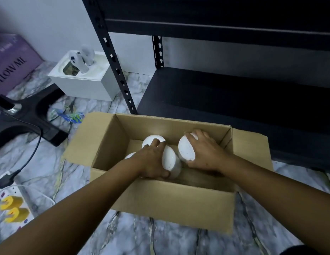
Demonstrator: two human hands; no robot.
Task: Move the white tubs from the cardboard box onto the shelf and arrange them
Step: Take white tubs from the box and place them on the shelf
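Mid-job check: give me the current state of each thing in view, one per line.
Brown cardboard box: on the floor, flaps open.
White tub under the right hand: inside the box, tilted.
White tub under the left hand: inside the box, tilted.
Two more white tubs: in the box, partly hidden.
Black metal shelf: no tubs on it.
Left hand: gripping a tub.
Right hand: gripping a tub.

Dim, bluish indoor light, soft blur throughout, wide-angle bending at the edges, faint glare on box wall (156,129).
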